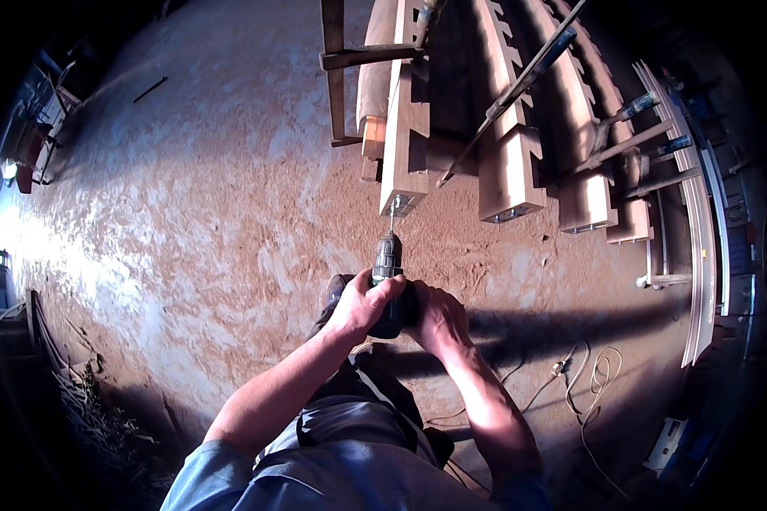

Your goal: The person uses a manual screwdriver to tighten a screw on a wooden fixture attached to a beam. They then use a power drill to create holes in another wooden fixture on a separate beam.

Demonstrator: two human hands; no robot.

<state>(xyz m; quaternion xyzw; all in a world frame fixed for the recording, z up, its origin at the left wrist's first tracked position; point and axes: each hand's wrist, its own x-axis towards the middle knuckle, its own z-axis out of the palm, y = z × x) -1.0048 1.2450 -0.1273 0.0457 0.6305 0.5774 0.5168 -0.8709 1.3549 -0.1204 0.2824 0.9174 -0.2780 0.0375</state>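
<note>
Both hands are closed around a dark power drill [389, 251] that points away from me. My left hand [366, 300] grips its body from the left, the thumb lying near the chuck. On the other side my right hand [437, 313] wraps the rear and handle, most of which is hidden. The drill's thin bit reaches a small metal plate [402, 203] on the near end of a notched wooden beam [406, 162]. Whether the bit sits in a screw or a hole is too small to tell.
To the right lie more notched beams [507, 175], with bar clamps [528, 81] across them. A wooden frame piece [334, 77] stands left of the nearest beam. A cable [588, 400] coils on the dusty floor [213, 187], and long boards [699, 255] stretch along the right.
</note>
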